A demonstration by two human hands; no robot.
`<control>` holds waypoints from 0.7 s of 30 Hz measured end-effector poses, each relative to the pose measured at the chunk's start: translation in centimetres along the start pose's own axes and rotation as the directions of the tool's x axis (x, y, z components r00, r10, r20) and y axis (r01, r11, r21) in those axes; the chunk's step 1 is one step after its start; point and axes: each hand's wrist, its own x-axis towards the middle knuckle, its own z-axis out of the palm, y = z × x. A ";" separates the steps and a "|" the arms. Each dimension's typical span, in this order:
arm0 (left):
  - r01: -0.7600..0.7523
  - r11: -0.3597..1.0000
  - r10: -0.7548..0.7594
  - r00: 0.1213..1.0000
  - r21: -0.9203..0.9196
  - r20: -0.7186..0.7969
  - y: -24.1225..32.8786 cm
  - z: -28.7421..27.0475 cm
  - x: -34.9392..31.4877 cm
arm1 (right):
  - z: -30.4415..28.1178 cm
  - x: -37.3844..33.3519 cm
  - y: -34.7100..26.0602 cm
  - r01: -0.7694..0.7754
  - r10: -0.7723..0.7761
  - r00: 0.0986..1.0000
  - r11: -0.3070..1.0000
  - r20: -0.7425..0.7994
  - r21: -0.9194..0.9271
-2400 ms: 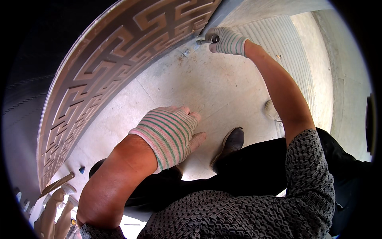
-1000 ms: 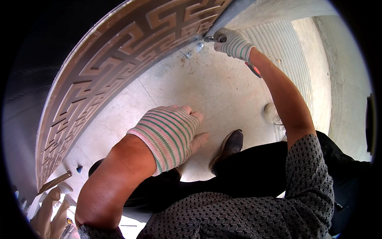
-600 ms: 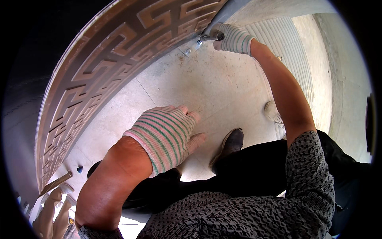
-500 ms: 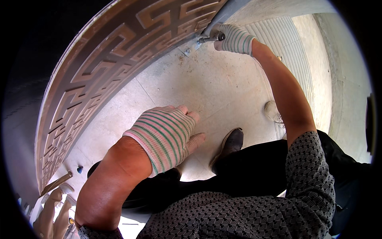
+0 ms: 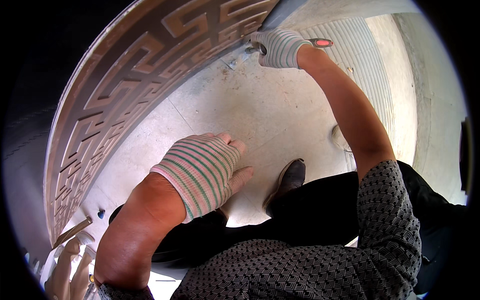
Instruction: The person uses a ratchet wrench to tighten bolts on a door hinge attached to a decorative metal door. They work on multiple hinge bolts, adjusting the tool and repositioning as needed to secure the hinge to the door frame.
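Note:
In a striped knit glove, my right hand [image 5: 281, 49] is closed around a ratchet wrench at the bottom far edge of a brown door panel [image 5: 117, 95] with raised fretwork. The red and black handle end of the ratchet wrench [image 5: 321, 43] sticks out past my wrist; its working end is largely covered by the glove. Small metal hardware [image 5: 231, 63] lies on the floor by the panel's edge. My left hand [image 5: 197, 172], gloved alike, hovers over the floor with nothing in it, thumb apart from the loosely bent fingers.
Ridged grey floor strip [image 5: 350, 55] runs along the right, beside a pale wall. My dark shoe [image 5: 291, 175] stands on the concrete floor [image 5: 260, 115]. At lower left are a small blue object [image 5: 101, 214], a wooden stick [image 5: 72, 231] and another person's legs [image 5: 70, 270].
My right hand has shifted slightly left along the panel edge, and the wrench has turned so its red handle now shows beyond the wrist. The left hand has drifted slightly left.

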 end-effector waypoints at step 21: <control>-0.013 0.999 0.014 0.998 0.030 -0.054 1.0 0.5 -0.9 | 5.0 2.8 -1.0 -0.151 0.541 0.808 -0.194 0.234 0.969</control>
